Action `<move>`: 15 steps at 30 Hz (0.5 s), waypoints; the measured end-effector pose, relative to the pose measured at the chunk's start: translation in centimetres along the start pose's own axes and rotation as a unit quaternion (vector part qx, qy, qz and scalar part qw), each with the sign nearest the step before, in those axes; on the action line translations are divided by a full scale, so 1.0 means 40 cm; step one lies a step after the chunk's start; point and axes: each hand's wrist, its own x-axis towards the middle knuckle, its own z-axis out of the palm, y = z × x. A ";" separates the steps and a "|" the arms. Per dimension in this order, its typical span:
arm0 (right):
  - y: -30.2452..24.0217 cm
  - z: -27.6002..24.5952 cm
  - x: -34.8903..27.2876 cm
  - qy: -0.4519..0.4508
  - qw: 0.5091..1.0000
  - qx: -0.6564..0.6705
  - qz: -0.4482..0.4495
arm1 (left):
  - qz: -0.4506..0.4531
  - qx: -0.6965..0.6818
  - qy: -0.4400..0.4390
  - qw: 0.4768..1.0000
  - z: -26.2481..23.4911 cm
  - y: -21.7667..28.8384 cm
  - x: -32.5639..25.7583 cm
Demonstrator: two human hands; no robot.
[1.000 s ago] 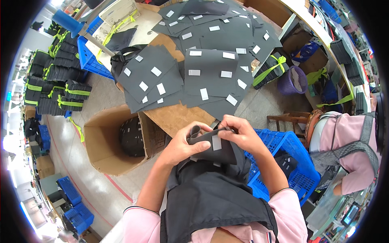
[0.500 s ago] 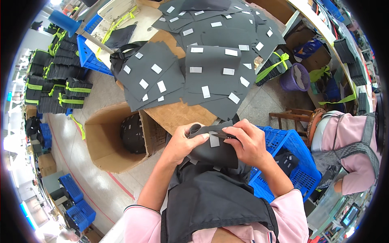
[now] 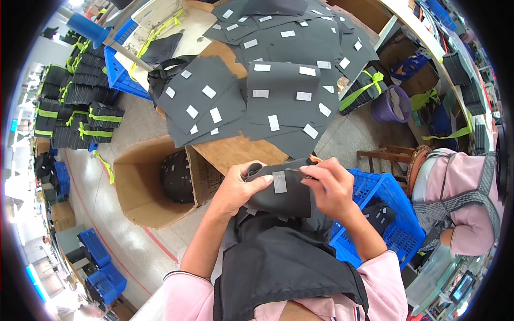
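Observation:
A dark grey sheet-material panel (image 3: pixel 284 202) with a white label (image 3: pixel 280 182) is held up over my lap. My left hand (image 3: pixel 240 187) is closed on its left side, thumb on the front near the label, where the top edge curls over. My right hand (image 3: pixel 331 184) is closed at the panel's upper right, fingertips against its edge. A small tool's orange end (image 3: pixel 316 158) sticks out by my right index finger; the rest of the tool is hidden. Beyond my hands, similar labelled panels (image 3: pixel 284 104) lie overlapping on a table with brown cardboard (image 3: pixel 241 150).
An open cardboard box (image 3: pixel 136 184) stands left of my hands, a blue crate (image 3: pixel 399 200) to their right. Tied stacks of dark pieces (image 3: pixel 99 115) are at the far left. A purple basket (image 3: pixel 383 107), a wooden stool (image 3: pixel 388 155) and a person (image 3: pixel 471 198) are at the right.
The dark pointed tool that lay across the label in my right hand no longer shows there. My right hand has shifted slightly right, and an orange end now shows above it.

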 end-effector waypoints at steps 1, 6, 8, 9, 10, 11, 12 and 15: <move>-0.005 0.002 -0.010 0.034 0.995 0.035 0.089 | 0.016 -0.014 0.044 0.999 -0.003 -0.004 -0.002; -0.007 0.011 -0.133 0.027 0.741 0.459 0.490 | 0.091 -0.213 0.151 0.961 -0.024 0.007 0.016; -0.042 0.037 -0.105 0.038 0.620 0.601 0.504 | 0.090 -0.293 0.171 0.936 -0.017 0.002 0.025; -0.038 0.063 -0.094 0.043 0.619 0.612 0.490 | 0.103 -0.316 0.168 0.928 -0.021 -0.020 0.024; -0.026 0.089 -0.083 0.048 0.618 0.623 0.476 | 0.115 -0.340 0.165 0.919 -0.027 -0.051 0.028; -0.019 0.094 -0.063 0.070 0.624 0.627 0.462 | 0.093 -0.394 0.155 0.901 -0.028 -0.074 0.028; -0.010 0.095 -0.037 0.091 0.629 0.630 0.446 | 0.072 -0.447 0.145 0.880 -0.028 -0.091 0.029; 0.024 0.110 -0.015 0.064 0.620 0.628 0.466 | 0.051 -0.527 0.100 0.842 -0.036 -0.109 0.014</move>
